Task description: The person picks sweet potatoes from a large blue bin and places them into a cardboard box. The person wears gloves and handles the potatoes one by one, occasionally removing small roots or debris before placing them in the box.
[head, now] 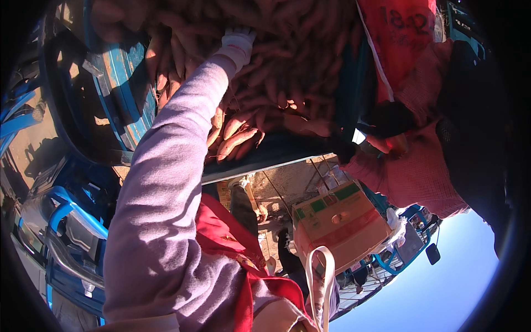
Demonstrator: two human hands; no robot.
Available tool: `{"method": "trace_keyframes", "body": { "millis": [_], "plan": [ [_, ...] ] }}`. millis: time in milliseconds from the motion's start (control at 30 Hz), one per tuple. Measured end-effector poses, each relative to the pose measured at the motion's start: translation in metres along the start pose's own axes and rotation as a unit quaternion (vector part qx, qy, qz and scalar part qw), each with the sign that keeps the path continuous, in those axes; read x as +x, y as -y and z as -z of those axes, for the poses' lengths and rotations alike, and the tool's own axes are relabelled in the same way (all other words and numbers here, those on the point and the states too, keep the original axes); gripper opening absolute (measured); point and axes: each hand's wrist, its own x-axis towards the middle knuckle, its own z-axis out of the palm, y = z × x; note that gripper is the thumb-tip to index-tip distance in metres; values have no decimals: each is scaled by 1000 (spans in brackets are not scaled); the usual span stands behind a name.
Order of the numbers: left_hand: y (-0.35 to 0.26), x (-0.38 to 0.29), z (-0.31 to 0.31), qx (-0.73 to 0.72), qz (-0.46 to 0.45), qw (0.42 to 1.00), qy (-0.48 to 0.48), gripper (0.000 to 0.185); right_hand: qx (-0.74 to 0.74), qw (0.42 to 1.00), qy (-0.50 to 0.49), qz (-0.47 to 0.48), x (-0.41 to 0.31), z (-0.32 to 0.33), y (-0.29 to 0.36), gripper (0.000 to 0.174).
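My left hand (238,43), in a white glove, reaches onto a heap of sweet potatoes (282,62) in a blue metal truck bed (120,83). The far part of the heap lies in deep shade. The glove's fingers bend down among the roots, so whether they grip one is hidden. Closer to me, a few sunlit sweet potatoes (236,143) lie near the bed's edge. A lilac sleeve (174,137) covers my arm, beside a red apron (228,232). My right hand is out of view.
At the right, a co-worker in pink sleeves (419,174) and dark gloves is beside a red sack (398,41) bearing writing. A cardboard box (336,220) stands below the bed's edge. Blue vehicle parts (74,211) are at the left.
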Motion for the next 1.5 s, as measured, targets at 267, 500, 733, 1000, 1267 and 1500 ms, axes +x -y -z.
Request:
{"method": "trace_keyframes", "body": {
  "millis": [267, 500, 733, 1000, 1267, 1500],
  "plan": [
    [-54, -66, 12, 26, -123, 968, 216, 74, -121, 991, 22, 61, -15, -17, 18, 37],
    [-100, -173, -12, -41, -111, 979, 163, 61, -243, 960, 86, 106, -38, -46, 42, 36],
    [-43, -219, 33, -239, 42, 926, 290, 80, -340, 924, 64, 160, -42, -50, 44, 36],
    [7, -85, 98, 130, 1, 989, 67, 51, -339, 924, 52, 167, -33, -39, 30, 38],
    [20, -74, 74, 135, 116, 963, 201, 44, -93, 991, 72, 65, -30, -34, 23, 39],
    [34, -175, 80, -305, 120, 897, 297, 58, -295, 944, 61, 133, -42, -48, 33, 34]
  ]
}}
